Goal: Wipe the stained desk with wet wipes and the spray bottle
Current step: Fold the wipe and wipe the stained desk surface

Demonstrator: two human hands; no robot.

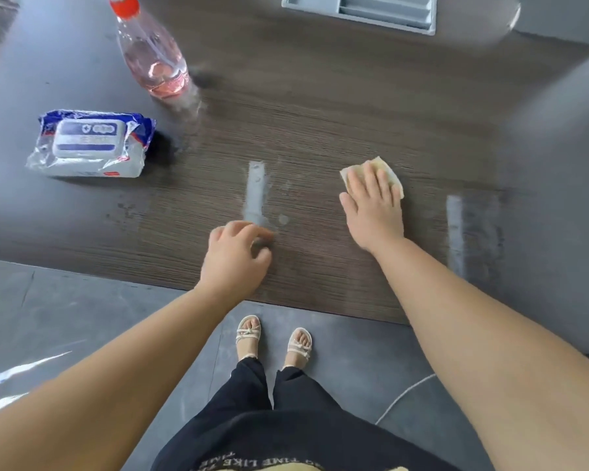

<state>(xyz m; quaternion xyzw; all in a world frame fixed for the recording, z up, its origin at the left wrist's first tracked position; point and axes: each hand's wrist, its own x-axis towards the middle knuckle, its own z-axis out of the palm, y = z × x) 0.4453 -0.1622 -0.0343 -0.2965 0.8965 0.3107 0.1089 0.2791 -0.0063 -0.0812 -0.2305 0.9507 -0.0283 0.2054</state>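
Though part-full of pink liquid [166, 86], spray bottle [152, 56] near wipes pack [92, 144].

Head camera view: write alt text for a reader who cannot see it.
A person's right hand presses a yellowish wipe flat on a dark wood-grain desk, while the left hand rests loosely curled by a pale streak. A spray bottle of pink liquid and a pack of wet wipes sit at the far left.

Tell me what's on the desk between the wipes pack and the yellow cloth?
A pale grey streak with a few wet drops beside it, on the wood desk. The head view shows it between the wipes pack and the yellow cloth.
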